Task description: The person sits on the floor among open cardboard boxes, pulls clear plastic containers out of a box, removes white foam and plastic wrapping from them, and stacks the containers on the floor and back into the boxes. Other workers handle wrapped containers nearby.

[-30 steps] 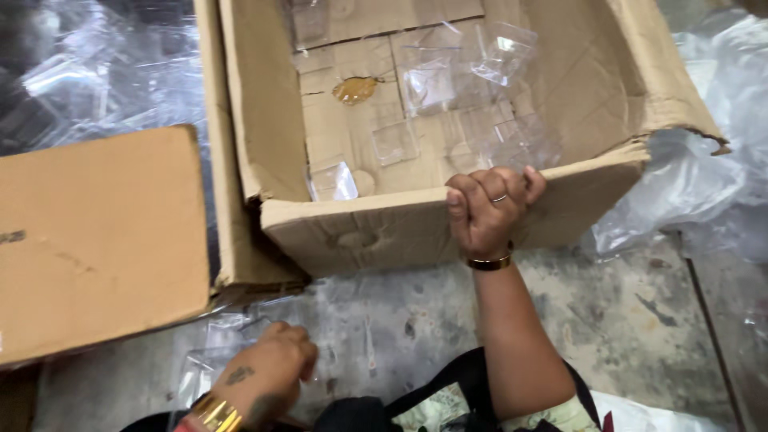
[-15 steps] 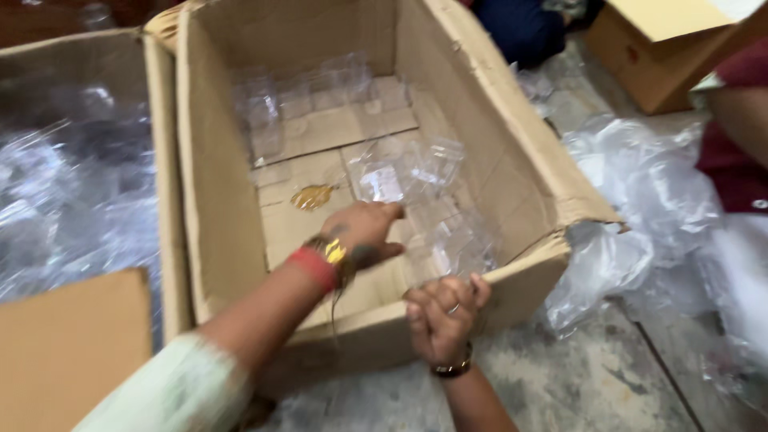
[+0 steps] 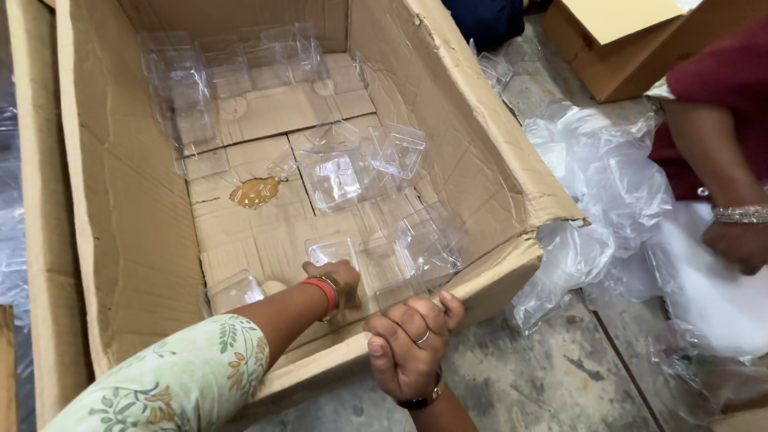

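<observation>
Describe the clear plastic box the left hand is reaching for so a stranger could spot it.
Look inside the big open cardboard carton, at its near end. The left hand touches a small clear box lying on the carton floor. Unlike the other clear boxes farther in, it sits right at the fingertips.

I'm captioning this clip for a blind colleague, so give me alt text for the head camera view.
The person's left hand reaches into a large open cardboard box toward a clear plastic container, while the right hand grips the box's near rim. More clear containers lie scattered on the box floor, and crumpled plastic bags sit right of the box, beside another person's arm.
</observation>
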{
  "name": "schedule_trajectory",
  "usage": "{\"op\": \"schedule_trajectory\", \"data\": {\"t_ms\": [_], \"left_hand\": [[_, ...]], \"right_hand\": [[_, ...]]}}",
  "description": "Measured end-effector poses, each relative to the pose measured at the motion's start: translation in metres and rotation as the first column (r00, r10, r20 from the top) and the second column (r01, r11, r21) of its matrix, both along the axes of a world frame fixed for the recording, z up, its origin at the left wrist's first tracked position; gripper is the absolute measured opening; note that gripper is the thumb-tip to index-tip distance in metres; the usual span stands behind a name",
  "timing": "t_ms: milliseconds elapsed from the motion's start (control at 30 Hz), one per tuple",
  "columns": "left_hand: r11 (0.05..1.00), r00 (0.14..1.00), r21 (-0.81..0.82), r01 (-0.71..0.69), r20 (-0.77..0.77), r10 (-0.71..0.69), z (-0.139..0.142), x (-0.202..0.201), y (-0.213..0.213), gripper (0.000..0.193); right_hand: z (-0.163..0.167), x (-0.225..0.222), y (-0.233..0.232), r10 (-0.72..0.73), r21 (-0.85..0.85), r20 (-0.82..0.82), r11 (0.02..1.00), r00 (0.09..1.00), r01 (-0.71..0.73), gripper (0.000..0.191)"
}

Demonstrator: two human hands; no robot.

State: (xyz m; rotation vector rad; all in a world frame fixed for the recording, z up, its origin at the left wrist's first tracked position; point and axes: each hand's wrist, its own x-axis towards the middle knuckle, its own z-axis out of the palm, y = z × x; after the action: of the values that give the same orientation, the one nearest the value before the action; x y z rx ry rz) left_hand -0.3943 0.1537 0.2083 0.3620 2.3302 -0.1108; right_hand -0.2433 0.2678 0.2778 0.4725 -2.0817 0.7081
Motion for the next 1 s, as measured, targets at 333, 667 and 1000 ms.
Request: {"op": "schedule_trajectory", "data": {"t_ms": [333, 667, 1000], "left_hand": [[0.945, 0.954, 0.326, 0.0, -0.283, 0.097, 0.015, -0.07, 0.027, 0.056], [0.945, 0.933, 0.324, 0.045, -0.352, 0.076, -0.099, -0.078, 0.028, 0.032], [0.945, 0.854, 0.327, -0.004, -0.491, 0.174, 0.143, -0.067, -0.034, 0.017]], "right_hand": [[-0.001, 0.004, -0.011, -0.048, -0.07, 0.067, 0.996, 0.997, 0.052, 0.023], [-0.01, 0.003, -0.007, -0.035, -0.049, 0.006, 0.998, 0.999, 0.036, 0.023], [-0.007, -0.005, -0.006, -0.02, -0.039, -0.052, 0.999, 0.998, 0.018, 0.022]]}}
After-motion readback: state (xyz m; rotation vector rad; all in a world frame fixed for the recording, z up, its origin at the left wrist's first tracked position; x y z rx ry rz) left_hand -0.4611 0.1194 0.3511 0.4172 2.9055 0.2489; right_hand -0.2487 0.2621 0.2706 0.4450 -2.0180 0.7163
